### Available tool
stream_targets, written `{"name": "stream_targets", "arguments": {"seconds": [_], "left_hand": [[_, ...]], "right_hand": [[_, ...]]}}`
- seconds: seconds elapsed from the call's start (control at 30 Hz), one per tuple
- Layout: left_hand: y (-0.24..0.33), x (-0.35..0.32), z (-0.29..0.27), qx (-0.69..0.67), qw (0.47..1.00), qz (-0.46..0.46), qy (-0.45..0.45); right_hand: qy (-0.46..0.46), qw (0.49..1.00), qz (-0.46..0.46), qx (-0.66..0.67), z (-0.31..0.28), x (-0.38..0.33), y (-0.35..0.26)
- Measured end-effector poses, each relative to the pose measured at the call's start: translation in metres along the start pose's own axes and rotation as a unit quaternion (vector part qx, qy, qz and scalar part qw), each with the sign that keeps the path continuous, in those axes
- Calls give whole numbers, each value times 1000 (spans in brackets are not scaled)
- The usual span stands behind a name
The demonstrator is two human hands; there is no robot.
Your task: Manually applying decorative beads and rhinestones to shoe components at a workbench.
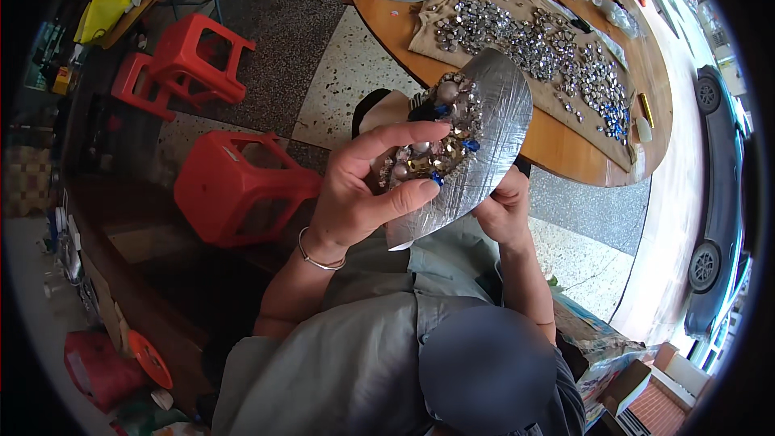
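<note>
The left hand (pixel 363 194) and right hand (pixel 502 211) are clamped on a silver plate (pixel 492 125) bearing glued beads (pixel 440 133), long axis running 1 to 7 o'clock, held over the terrazzo floor (pixel 323 64) at 8 o'clock from the round wooden counter (pixel 565 145) carrying cloth (pixel 452 32) heaped with crystals (pixel 541 44).

It was a small street-side craft workshop: a round wooden table (pixel 565 145) carried a cloth (pixel 452 40) heaped with loose rhinestones (pixel 541 44), red plastic stools (pixel 234 186) stood on a terrazzo floor (pixel 339 73), and the open front (a parked car (pixel 722 194) just outside) faced the pavement
</note>
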State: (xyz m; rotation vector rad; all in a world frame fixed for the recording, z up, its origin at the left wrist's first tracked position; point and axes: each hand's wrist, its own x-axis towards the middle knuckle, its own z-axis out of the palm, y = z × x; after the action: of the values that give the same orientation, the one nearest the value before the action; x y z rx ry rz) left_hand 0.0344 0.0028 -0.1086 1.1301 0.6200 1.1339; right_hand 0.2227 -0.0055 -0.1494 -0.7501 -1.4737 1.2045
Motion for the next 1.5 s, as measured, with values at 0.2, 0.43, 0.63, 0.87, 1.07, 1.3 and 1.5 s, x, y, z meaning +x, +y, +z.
{"name": "stream_targets", "arguments": {"seconds": [0.2,0.43,0.63,0.87,1.07,1.3,1.5], "left_hand": [[0,0,3,-48,999,-17,5],[-4,0,3,-93,995,-36,-11],[1,0,5,-130,985,-113,12],[0,-1,6,-128,986,-110,17],[2,-2,6,-128,987,-98,10],[4,-2,5,-139,985,-102,2],[-4,-1,5,-150,984,-98,-9]], "right_hand": [[-2,997,26,68,-1,-3,6],[0,994,43,102,0,-11,8],[21,1000,-1,-10,9,-12,3],[-40,993,48,96,-10,-15,7],[30,983,123,136,-13,-27,21],[-52,990,54,119,-20,-23,28],[21,979,78,189,7,-29,20]]}}
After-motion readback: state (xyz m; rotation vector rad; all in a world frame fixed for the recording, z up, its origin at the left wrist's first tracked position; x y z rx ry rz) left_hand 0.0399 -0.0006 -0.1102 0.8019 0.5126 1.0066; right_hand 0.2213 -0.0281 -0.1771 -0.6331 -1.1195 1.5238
